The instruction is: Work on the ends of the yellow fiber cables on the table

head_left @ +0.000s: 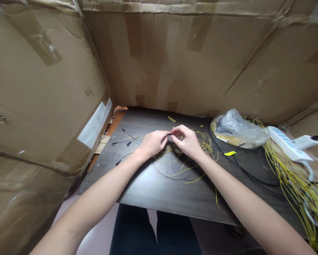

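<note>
My left hand (155, 143) and my right hand (187, 141) meet above the middle of the dark tabletop (145, 189). Between their pinched fingertips is a small black connector (170, 134), mostly covered by the fingers. Thin yellow wires (205, 141), with a few black ones, lie in loose loops under and around both hands. To the left of my left hand, several wires end in black connectors, one of them an angled connector (113, 144).
Small yellow bits (171, 119) lie behind the hands. At right are a clear plastic bag (240, 129), a yellow tag (230, 153), black cables (250, 176), a white power strip (289, 145) and a yellow wire bundle (286, 177). Cardboard walls (172, 71) enclose the table.
</note>
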`<act>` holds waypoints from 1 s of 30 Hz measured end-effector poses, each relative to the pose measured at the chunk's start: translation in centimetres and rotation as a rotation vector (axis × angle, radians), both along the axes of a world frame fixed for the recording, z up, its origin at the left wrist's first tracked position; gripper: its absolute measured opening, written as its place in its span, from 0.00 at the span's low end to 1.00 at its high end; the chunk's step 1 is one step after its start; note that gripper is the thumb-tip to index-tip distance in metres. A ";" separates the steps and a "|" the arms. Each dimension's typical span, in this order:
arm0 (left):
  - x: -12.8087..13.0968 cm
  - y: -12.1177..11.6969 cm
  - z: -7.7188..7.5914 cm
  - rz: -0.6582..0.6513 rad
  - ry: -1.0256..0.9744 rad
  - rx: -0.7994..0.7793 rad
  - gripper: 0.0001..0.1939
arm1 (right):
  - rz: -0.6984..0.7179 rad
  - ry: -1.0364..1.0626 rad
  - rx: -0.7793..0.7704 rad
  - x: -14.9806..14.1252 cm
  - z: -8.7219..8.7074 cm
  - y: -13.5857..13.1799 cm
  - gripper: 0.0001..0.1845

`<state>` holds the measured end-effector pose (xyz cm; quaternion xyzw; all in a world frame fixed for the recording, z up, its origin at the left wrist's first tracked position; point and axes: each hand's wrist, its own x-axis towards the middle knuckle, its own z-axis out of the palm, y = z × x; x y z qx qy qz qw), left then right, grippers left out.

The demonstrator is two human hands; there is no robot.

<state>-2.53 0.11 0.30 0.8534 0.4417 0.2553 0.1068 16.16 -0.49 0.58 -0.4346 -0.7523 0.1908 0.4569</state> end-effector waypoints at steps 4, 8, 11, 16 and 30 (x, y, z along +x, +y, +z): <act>0.6 -0.1 -0.1 -0.012 -0.336 -0.167 0.12 | -0.116 -0.015 0.113 0.6 -0.7 -1.0 0.04; 1.6 -0.9 0.7 -0.125 -0.889 -0.419 0.11 | -0.037 -0.068 0.096 0.1 -0.1 -2.0 0.09; 2.1 -1.6 1.7 -0.141 -1.081 -0.464 0.13 | 0.104 -0.139 0.029 -0.8 0.3 -3.1 0.12; 1.4 -0.9 2.9 0.021 -1.274 -0.547 0.12 | 0.197 -0.138 -0.114 -1.7 1.1 -3.9 0.13; -3.2 3.7 3.0 0.469 -1.778 -0.589 0.03 | 0.173 0.259 -0.584 6.4 12.6 -0.5 0.21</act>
